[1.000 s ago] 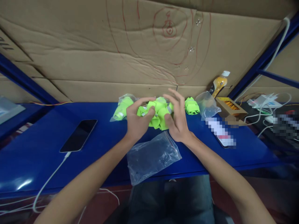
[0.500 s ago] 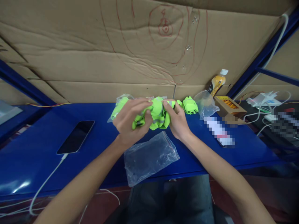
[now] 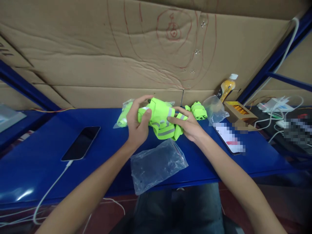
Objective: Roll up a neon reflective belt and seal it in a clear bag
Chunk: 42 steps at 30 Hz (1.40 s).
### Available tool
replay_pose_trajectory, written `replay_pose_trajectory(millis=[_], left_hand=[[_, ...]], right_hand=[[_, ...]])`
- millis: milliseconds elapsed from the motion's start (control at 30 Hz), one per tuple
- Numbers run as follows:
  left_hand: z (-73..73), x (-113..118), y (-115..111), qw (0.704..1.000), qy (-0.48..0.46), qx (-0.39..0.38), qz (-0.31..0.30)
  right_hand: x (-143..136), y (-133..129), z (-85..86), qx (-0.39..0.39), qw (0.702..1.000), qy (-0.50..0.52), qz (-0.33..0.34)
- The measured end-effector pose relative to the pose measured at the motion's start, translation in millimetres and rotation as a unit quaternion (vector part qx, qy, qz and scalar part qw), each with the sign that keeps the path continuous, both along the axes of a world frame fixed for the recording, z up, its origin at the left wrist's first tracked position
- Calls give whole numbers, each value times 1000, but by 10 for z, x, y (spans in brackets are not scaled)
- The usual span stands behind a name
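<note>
Take the held cloth as the dial's centre, twelve pointing away from you. At eight to nine o'clock, a black-screened phone (image 3: 81, 143) lies on the blue metal table (image 3: 46, 139), a white cable (image 3: 55, 182) at its near end. At nine, a clear bag of neon-yellow cloth (image 3: 123, 117) is partly hidden by your left hand (image 3: 137, 125). That hand is part-closed, thumb in front, clamping the neon-yellow cloth with silver bands (image 3: 159, 113) above the table; its fingertips are partly hidden. At six lies a flat, clear plastic bag (image 3: 158, 165). Your right hand (image 3: 188, 125) is half-curled, touching the cloth's right side; you cannot tell how firmly it grips. At three sit a rolled neon-yellow bundle (image 3: 199, 110), a crumpled clear bag (image 3: 215, 110) and an open cardboard box (image 3: 241, 114). At two, the bag partly covers a yellow-and-black bottle (image 3: 227, 88). At four, a phone with a lit screen (image 3: 227, 139) is blurred by pixelation.
</note>
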<state>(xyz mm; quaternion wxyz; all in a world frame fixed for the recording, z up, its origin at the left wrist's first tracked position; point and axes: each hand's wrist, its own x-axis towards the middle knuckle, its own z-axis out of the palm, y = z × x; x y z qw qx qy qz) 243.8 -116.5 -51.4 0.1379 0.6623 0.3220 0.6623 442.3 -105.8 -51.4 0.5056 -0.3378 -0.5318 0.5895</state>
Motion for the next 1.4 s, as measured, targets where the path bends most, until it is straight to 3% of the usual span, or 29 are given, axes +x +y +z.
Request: replay_pose_trajectory(millis=[67,133,233,333,533,633,733,833,933,1067,1133,1200,1300,1400], left_hand=[[6,-35,34,999,27,-5,-44],[16,-85,98,994,55,-44,-84],[56,-152,174,981,119,-126,-85],[129,-191,169,973,195,-122,-28],[175,-261,159,959,278,24,43],[160,-305,189,956,268,50,109],[185,-312,161,941,299,91,130],[208,-262,79,931,333,138,66],[197,-198,17,940,317,124,12],[178,-142,22,970,243,11,-28],[170,-117,48,981,153,-77,-92],[165,-94,73,967,46,-173,-181],[181,-92,95,916,-63,-271,-288],[215,-125,100,877,-92,-336,-331]], right_hand=[[18,38,-31,111,987,-56,-97],[72,74,-32,221,950,-116,-189],[146,79,-14,323,896,-171,-251],[162,42,-15,394,861,-215,-239],[267,6,123,465,805,-336,-149],[390,-42,314,456,795,-384,-109],[447,-88,450,468,797,-354,-143],[406,-75,452,488,779,-381,-101],[351,-24,376,482,779,-399,-41],[346,25,315,436,822,-359,-65],[357,46,300,409,850,-321,-78],[363,71,276,398,861,-303,-94],[358,103,212,456,823,-308,-139],[329,116,126,548,759,-312,-163]])
